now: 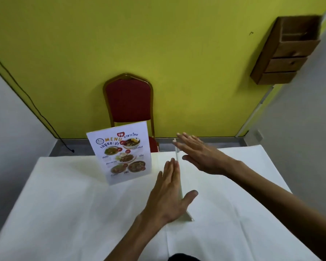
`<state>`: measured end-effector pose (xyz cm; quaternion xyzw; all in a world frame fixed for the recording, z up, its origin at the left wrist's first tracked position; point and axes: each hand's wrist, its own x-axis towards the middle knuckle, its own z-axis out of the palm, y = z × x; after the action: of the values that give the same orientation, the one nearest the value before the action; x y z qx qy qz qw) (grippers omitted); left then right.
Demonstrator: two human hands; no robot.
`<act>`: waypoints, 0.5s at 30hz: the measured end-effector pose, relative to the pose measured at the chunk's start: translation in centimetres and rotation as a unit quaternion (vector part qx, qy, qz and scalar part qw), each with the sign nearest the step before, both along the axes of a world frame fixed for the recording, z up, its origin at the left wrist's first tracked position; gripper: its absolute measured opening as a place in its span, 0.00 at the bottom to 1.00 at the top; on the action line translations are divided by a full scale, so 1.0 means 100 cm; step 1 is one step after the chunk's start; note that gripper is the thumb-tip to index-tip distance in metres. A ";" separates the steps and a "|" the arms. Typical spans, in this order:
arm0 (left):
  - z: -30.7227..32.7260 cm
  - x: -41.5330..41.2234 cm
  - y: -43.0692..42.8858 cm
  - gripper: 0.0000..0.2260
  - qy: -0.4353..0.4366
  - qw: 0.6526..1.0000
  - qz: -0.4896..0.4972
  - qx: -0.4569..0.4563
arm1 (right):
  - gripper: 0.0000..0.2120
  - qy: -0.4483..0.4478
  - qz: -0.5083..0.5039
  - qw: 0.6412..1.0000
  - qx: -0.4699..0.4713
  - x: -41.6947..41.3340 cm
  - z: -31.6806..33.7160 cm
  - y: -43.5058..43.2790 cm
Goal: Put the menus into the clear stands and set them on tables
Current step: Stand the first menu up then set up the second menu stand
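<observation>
Hands flat and fingers wide, my left (169, 193) and right (199, 155) flank the second stand (179, 178), edge-on beside the finished menu (120, 153) on the table (64, 204); next, I think, squaring it.

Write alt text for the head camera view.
Two flat, open hands, left hand and right hand, flank a second stand seen edge-on upon a white tablecloth. Left of it stands a menu stand showing food photos, with a red chair against a yellow wall behind.
</observation>
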<state>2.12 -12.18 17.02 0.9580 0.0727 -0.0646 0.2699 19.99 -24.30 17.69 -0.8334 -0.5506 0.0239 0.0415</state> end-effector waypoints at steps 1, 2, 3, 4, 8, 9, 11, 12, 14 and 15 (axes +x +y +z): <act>-0.001 -0.002 -0.004 0.41 0.008 1.000 0.011 0.006 | 0.27 -0.028 0.030 0.999 -0.021 0.006 0.000 0.006; -0.001 -0.003 -0.007 0.40 0.011 1.000 0.020 0.008 | 0.26 -0.056 0.058 0.996 -0.040 0.010 0.001 0.011; -0.002 -0.003 -0.010 0.39 0.010 1.000 0.026 0.008 | 0.26 -0.076 0.082 0.992 -0.056 0.013 0.003 0.016; -0.003 -0.004 -0.011 0.37 0.007 1.000 0.029 0.011 | 0.25 -0.085 0.102 0.989 -0.067 0.016 0.005 0.019; -0.005 -0.001 -0.005 0.33 0.001 0.999 0.002 0.048 | 0.21 -0.054 0.122 0.989 -0.063 0.023 0.011 0.023; -0.005 0.001 -0.002 0.33 0.000 0.998 -0.007 0.055 | 0.23 -0.040 0.111 0.991 -0.056 0.023 0.011 0.021; -0.005 0.007 0.004 0.35 0.004 0.998 -0.015 0.062 | 0.23 -0.020 0.078 0.996 -0.025 0.024 0.010 0.011; -0.006 0.011 0.006 0.37 0.003 0.998 -0.012 0.065 | 0.21 -0.013 0.055 0.998 -0.008 0.023 0.008 0.004; -0.008 0.018 0.008 0.38 -0.002 0.997 0.002 0.071 | 0.19 -0.017 0.005 1.000 0.021 0.021 0.003 -0.011; -0.008 0.020 0.009 0.38 -0.004 0.997 0.006 0.076 | 0.19 -0.028 -0.020 0.999 0.033 0.019 0.002 -0.018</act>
<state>4.17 -11.25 16.24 0.9754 0.0826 -0.0537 0.1972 21.89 -26.05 17.84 -0.8425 -0.5356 -0.0188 0.0543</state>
